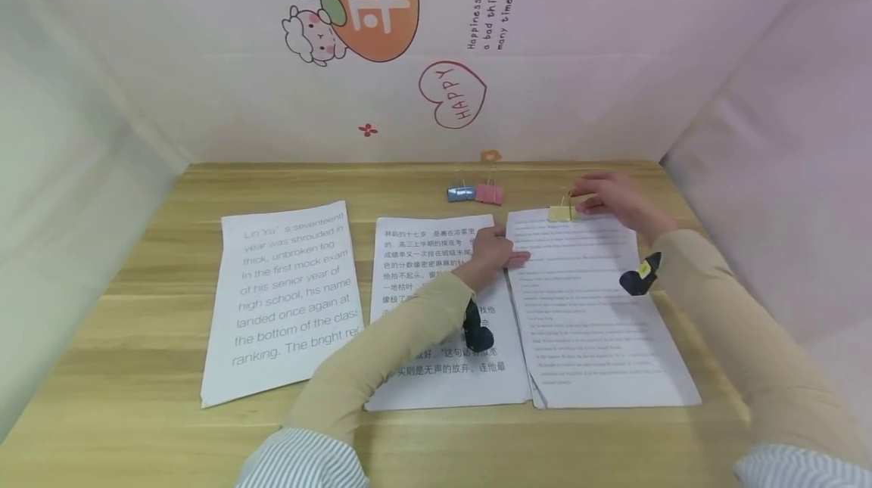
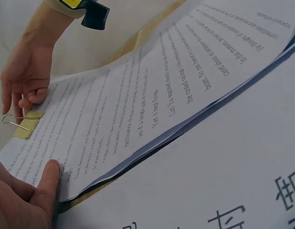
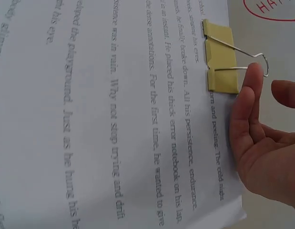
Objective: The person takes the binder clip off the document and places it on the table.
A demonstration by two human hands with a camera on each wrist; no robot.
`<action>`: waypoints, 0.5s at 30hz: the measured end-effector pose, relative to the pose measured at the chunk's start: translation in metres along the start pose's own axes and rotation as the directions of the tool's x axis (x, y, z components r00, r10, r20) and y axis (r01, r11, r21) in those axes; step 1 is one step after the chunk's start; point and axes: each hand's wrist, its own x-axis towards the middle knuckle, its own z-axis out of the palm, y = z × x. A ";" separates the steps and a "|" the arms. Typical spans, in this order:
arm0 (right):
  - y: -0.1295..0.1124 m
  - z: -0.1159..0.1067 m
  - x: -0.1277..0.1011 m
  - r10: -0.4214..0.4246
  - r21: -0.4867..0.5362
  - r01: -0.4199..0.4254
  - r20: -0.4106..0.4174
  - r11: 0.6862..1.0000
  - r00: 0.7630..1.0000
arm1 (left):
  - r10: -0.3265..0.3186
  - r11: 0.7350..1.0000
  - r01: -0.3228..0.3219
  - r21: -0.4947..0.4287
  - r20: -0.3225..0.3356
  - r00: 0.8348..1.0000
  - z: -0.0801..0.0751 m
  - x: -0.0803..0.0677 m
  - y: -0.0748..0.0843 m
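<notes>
Two hands work one stack (image 1: 599, 306): left hand (image 1: 492, 252) presses its edge flat with straight fingers; right hand (image 1: 613, 200), fingers loosely open, touches the yellow clip (image 1: 562, 213) on its top edge, gripping nothing.

At the frame's left we see a large-print sheet (image 1: 282, 299) on the wooden desk (image 1: 136, 397). A blue clip (image 1: 460, 193) and pink clip (image 1: 489, 193), seemingly touching, sit upper center below a "HAPPY" sticker (image 1: 453, 94).

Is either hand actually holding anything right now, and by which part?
Nothing is gripped. The left hand presses flat on the left edge of the clipped paper stack. The right hand is open, one fingertip at the yellow binder clip's wire handle.
</notes>
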 end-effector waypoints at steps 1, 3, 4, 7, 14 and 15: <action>-0.001 0.002 0.002 -0.003 -0.014 0.003 0.010 1.000 1.000 | -0.003 1.000 0.003 -0.001 0.002 1.000 0.000 0.000 0.000; -0.001 0.004 0.006 -0.010 -0.033 0.011 0.027 0.999 1.000 | -0.005 1.000 0.005 -0.009 0.008 1.000 0.001 -0.001 -0.001; -0.001 0.004 0.007 -0.010 -0.048 0.012 0.035 0.999 0.999 | -0.004 1.000 0.004 -0.006 0.013 1.000 0.001 -0.002 -0.001; 0.002 0.004 0.011 -0.013 -0.101 0.019 0.058 0.995 0.998 | -0.006 1.000 0.006 -0.011 0.020 1.000 0.001 -0.002 -0.001; 0.006 0.002 0.013 -0.022 -0.159 0.035 0.084 0.987 0.996 | -0.005 1.000 0.005 0.028 0.009 1.000 0.003 0.001 -0.005; 0.006 0.003 0.013 -0.032 -0.161 0.044 0.081 0.986 0.996 | -0.004 0.999 0.004 0.037 0.009 1.000 0.004 0.001 -0.005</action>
